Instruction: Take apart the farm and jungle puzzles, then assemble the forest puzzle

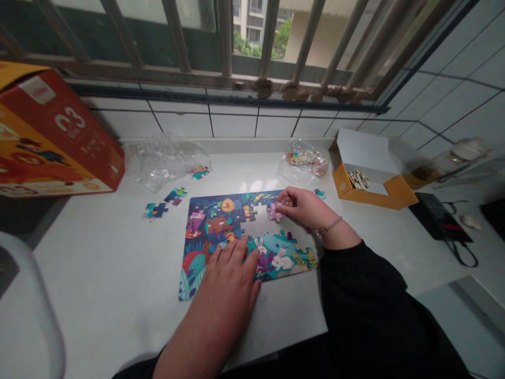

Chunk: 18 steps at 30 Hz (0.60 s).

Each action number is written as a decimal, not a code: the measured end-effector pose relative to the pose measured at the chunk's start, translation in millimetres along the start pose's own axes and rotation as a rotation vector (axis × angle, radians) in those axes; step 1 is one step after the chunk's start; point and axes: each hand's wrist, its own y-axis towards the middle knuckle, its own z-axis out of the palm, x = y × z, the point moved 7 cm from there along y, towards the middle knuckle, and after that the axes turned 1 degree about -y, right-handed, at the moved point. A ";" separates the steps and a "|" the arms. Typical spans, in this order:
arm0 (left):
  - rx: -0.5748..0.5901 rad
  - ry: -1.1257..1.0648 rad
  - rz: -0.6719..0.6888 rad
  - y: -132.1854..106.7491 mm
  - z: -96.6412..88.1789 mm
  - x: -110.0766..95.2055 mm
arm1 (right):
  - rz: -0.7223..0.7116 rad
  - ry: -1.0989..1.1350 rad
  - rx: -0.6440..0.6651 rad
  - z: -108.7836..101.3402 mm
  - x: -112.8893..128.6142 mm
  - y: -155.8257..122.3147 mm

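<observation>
A partly assembled jigsaw puzzle (224, 226) with forest animals lies on the white counter, its gap toward the upper right. My left hand (232, 273) rests flat across its lower middle, fingers stretched out, covering part of the picture. Between the thumb and fingers of my right hand (302, 208) is a purple puzzle piece (274, 211), held at the gap near the top edge. Several loose pieces lie left of the puzzle, among them a joined blue-and-teal pair (154, 210) and a green-and-purple piece (176, 196). Another loose piece (319, 193) shows just beyond my right hand.
A large orange box (59, 137) stands at the left beside a crumpled clear bag (158, 160). Behind the puzzle lies a bag of pieces (305, 159). At the right are an open yellow box (374, 192), a black phone-like object (440, 217) and a jar (453, 160).
</observation>
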 end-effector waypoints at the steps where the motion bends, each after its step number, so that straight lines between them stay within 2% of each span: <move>1: 0.008 -0.001 -0.003 0.0 0.2 0.1 | -0.002 -0.033 -0.033 -1.2 -0.3 0.9; 4: 0.015 0.006 -0.002 -0.9 1.6 1.6 | -0.018 -0.127 -0.076 -4.0 -0.4 1.5; 9: -0.042 0.009 0.042 -2.5 2.3 2.2 | -0.031 -0.231 -0.080 -5.3 0.8 0.9; 15: 0.022 0.006 -0.006 -1.0 -0.5 0.1 | -0.090 -0.264 -0.072 -4.3 4.7 2.5; 18: 0.012 -0.003 0.000 -1.4 -0.4 0.7 | -0.095 -0.277 -0.058 -3.0 5.7 3.3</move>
